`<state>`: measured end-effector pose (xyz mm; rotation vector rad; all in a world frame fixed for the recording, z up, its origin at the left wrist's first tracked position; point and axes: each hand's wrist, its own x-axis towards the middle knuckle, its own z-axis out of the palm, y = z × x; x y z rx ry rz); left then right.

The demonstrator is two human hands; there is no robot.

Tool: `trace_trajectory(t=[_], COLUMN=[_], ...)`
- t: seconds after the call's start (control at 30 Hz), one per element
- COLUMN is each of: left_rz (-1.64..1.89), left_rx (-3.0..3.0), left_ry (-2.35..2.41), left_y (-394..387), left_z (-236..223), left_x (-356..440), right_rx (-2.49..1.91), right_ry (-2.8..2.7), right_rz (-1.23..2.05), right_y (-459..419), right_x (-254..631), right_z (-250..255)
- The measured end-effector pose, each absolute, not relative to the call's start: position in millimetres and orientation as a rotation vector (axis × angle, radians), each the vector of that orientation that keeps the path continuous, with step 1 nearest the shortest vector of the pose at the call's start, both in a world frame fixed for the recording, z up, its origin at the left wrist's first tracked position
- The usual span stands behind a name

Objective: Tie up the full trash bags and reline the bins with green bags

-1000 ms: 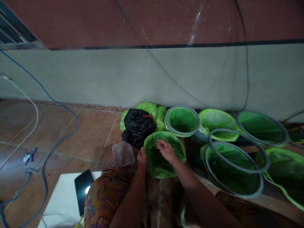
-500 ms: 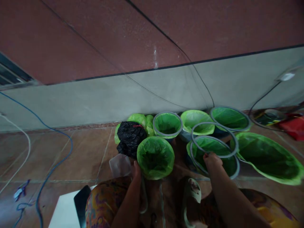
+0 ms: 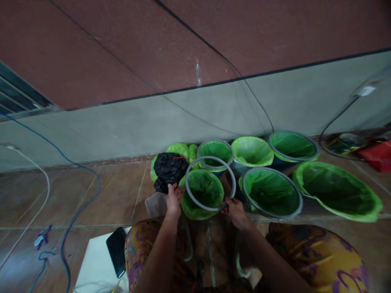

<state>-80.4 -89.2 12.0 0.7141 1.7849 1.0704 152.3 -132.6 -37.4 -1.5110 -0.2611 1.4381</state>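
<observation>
My right hand [image 3: 236, 212] grips the near right side of a grey rim ring [image 3: 234, 188], which it holds tilted above a trash bin lined with a green bag [image 3: 200, 211]. My left hand [image 3: 174, 199] is beside the left edge of that bin, its fingers apart and close to the bag; whether they touch it I cannot tell. To the right stands another green-lined bin [image 3: 271, 191] with a grey ring around its mouth. Behind are a ringed bin [image 3: 218, 151] and one without a ring [image 3: 252, 150].
A black plastic bag [image 3: 169, 169] and green bags [image 3: 177, 149] lie left of the bins. More lined bins stand at right, one ringed [image 3: 293, 144], one wide and ringless [image 3: 336, 191]. A phone [image 3: 116, 250] lies on a white surface [image 3: 94, 260]. A blue cable [image 3: 81, 207] crosses the floor.
My right hand has carried the grey ring leftward from over the right bin to over the near left bin. My left hand has risen along that bin's left side and spread its fingers.
</observation>
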Motion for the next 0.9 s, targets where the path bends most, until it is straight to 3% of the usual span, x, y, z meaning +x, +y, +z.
trace_trajectory(t=[0.17,0.37,0.77,0.9], left_rz=[1.027,1.091,1.053,1.012], left_rx=[0.706,0.843,0.922,0.942], left_ry=[1.520,1.549,1.733,1.789], left_y=[-81,-86,-92,-94], left_z=[11,-16,-27,-36], left_x=[-73,-79,-95,-99], right_rx=[-1.692,-1.805,-1.898,-2.092], right_ry=[-0.256,-0.340,-0.582,-0.897], right_rz=[1.515,1.522,1.483,1.357], right_y=[-134,-131,-132,-129], right_x=[161,155,138,140], right_z=[-52,-72,-71,-74])
